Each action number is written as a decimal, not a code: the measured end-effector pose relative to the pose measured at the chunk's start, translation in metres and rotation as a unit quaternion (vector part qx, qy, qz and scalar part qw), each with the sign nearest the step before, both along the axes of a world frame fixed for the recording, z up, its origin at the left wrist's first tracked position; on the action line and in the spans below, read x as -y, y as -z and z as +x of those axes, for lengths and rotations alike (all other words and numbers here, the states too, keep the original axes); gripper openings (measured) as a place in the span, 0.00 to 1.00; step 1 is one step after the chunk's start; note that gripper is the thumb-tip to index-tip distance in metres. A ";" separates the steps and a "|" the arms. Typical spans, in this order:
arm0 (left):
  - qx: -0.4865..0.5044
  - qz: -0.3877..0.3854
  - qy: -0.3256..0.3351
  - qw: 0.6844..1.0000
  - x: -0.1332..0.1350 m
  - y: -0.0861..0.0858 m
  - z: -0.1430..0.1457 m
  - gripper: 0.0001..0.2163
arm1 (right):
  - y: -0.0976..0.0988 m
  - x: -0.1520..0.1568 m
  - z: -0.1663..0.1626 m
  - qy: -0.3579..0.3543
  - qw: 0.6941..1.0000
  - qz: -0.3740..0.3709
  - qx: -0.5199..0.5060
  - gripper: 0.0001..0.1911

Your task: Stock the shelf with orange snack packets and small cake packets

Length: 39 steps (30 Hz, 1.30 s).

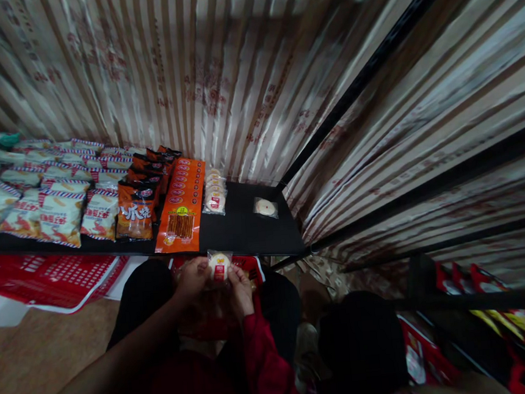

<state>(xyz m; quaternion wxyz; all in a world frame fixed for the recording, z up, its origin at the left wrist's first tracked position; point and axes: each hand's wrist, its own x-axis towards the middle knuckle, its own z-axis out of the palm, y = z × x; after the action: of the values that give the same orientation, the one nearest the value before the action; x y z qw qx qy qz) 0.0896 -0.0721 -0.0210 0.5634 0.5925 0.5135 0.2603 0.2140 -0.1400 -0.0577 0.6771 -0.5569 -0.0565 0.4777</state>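
Between my two hands is a small clear packet holding round white rice crackers (219, 266), its red label facing up. My left hand (192, 278) pinches the packet's left edge, and my right hand (241, 286) grips its right edge. Just beyond, on the black shelf (252, 238), stands a row of matching rice cracker packets (215, 195). One more rice cracker packet (266, 208) lies by itself farther right. Left of the row lies a long orange snack bag (180, 207) with brown sticks pictured on it.
Black-and-orange bags (135, 211) and many white snack bags (64, 214) fill the shelf's left part. A red basket (256, 270) sits below my hands. Black metal bars (363, 84) slant at right before a striped curtain (233, 71). Another person's dark-clad knee (362, 341) is close at right.
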 end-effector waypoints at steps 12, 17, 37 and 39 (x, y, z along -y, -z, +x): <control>-0.033 0.059 -0.001 0.998 -0.025 -0.020 0.008 0.10 | -0.024 -0.019 0.017 -0.023 0.992 -0.012 0.127 0.16; -0.023 0.065 -0.009 0.998 -0.037 -0.021 0.014 0.08 | -0.032 -0.032 0.022 -0.037 0.990 -0.003 0.134 0.16; -0.068 0.063 -0.027 0.995 -0.074 -0.049 0.036 0.17 | -0.033 -0.097 0.049 -0.036 0.977 0.008 0.210 0.15; -0.067 0.056 -0.026 0.996 -0.078 -0.051 0.038 0.18 | -0.031 -0.103 0.051 -0.038 0.977 0.006 0.210 0.16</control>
<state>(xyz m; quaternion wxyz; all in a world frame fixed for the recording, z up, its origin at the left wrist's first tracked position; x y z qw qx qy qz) 0.1277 0.0060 0.0300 0.4862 0.6256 0.5504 0.2631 0.2647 -0.0368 -0.0264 0.6348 -0.6383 -0.2209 0.3752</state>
